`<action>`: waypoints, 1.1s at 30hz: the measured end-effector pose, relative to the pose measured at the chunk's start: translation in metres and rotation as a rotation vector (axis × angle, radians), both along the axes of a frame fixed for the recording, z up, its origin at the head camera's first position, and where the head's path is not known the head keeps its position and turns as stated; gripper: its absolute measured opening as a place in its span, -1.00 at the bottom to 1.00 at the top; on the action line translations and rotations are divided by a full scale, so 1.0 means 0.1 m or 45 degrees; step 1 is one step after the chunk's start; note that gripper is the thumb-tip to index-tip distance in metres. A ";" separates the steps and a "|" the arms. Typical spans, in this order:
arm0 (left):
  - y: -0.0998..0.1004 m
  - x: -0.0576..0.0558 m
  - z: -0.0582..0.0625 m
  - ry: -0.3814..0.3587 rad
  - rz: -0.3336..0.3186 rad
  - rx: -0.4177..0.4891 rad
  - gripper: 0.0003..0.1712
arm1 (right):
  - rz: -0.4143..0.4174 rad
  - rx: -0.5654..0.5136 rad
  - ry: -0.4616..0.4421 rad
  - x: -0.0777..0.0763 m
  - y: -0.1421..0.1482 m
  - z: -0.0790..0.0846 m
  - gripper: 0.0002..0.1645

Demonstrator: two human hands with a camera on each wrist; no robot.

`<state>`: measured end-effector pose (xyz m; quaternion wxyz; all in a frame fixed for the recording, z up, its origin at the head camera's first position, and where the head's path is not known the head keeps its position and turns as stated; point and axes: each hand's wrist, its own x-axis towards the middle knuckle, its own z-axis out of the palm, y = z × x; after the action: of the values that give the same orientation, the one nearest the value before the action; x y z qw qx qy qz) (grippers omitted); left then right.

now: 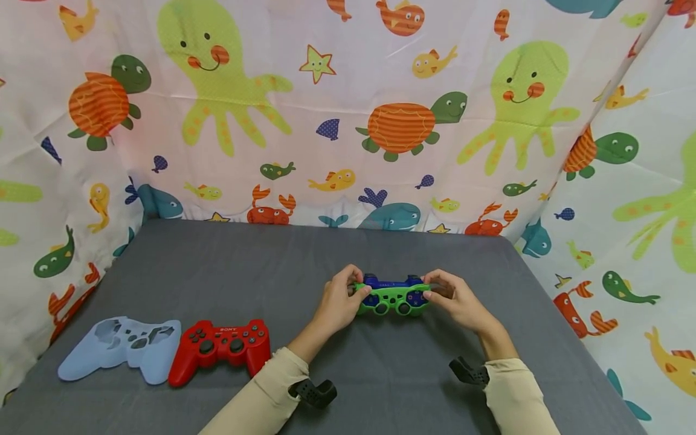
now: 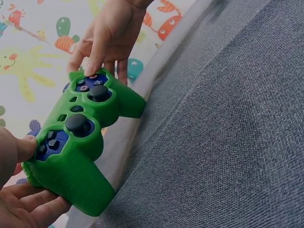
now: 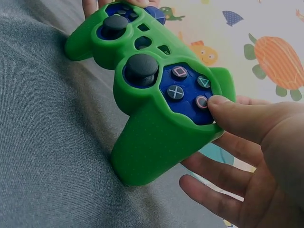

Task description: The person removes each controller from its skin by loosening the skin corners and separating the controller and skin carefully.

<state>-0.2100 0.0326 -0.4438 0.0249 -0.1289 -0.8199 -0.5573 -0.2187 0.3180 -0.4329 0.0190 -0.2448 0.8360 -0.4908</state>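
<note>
Over the table (image 1: 402, 380), I have the left hand (image 1: 338, 302) and right hand (image 1: 458, 300) pinching opposite ends of the blue controller (image 1: 394, 284) in its green sleeve (image 1: 393, 292), probably to steady it; red controller (image 1: 221, 345) and pale-blue sleeve (image 1: 116, 354) lie aside, likely for working room.

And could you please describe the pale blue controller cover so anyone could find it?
On the grey table, look near left. The pale blue controller cover lies left of the red Sony controller; unlike that, it has open cutouts and no buttons.
</note>
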 end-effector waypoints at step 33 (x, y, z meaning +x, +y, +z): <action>-0.09 0.01 0.02 -0.103 -0.042 -0.186 -0.29 | -0.033 -0.019 -0.249 -0.03 -0.07 -0.14 -0.18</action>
<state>-0.2091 0.0233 -0.4423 -0.0269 -0.1213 -0.8564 -0.5012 -0.2212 0.3109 -0.4464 0.0922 -0.1850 0.8296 -0.5188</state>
